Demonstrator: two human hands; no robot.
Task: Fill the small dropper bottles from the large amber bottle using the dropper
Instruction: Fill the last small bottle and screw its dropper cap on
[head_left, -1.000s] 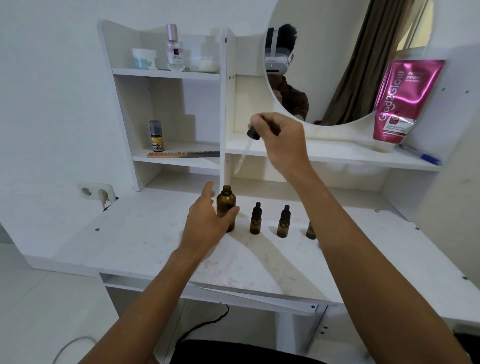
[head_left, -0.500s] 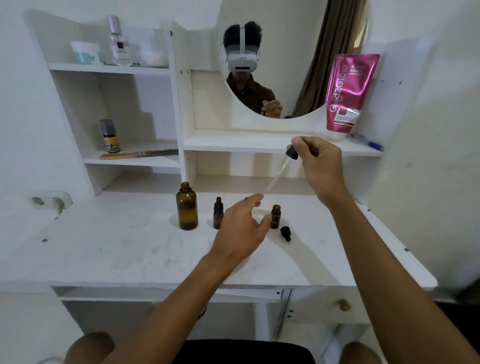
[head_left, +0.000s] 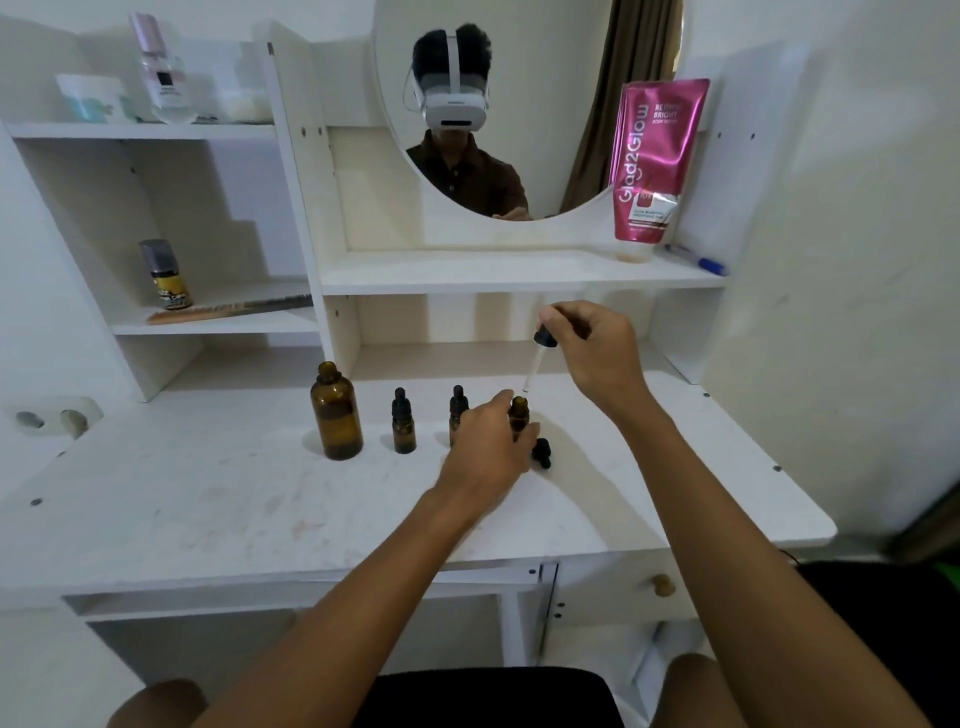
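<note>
Since half a second back, our left hand (head_left: 485, 451) closed its fingers around the open small bottle (head_left: 518, 412) mid-counter to steady it, while our right hand (head_left: 597, 349) pinched the dropper (head_left: 537, 358) tip-down just above its mouth, large amber bottle (head_left: 336, 413) standing further left.

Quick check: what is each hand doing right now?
Left hand: closed around the uncapped small bottle.
Right hand: pinching the dropper above that bottle.

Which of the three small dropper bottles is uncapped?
The rightmost small bottle, steadied by the left hand beneath the dropper held in the right hand. Its black cap lies beside it; the other two small bottles are capped.
</note>
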